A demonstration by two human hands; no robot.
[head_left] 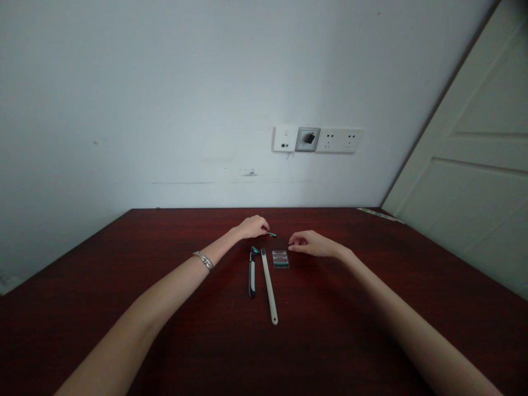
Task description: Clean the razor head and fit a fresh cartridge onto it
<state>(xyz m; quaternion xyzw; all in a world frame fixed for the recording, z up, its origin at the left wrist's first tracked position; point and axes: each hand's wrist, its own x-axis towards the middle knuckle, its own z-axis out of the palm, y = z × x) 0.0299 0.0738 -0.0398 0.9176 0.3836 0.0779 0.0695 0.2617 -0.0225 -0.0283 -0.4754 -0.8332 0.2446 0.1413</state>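
Note:
My left hand (252, 226) rests on the dark red table (124, 286), fingers curled, pinching a small teal piece (271, 235) at its fingertips. My right hand (310, 243) lies beside it with fingers loosely curled, just right of a small clear case with a teal edge (280, 258); nothing shows in it. A dark razor handle (251, 273) with a teal head and a long white stick-like handle (269, 287) lie side by side below my hands. A metal bracelet (203, 260) sits on my left wrist.
A white wall stands behind the table with a row of sockets (317, 139), one holding a dark plug. A white door (474, 187) leans in at the right. A thin pale strip (379, 214) lies at the table's far right corner.

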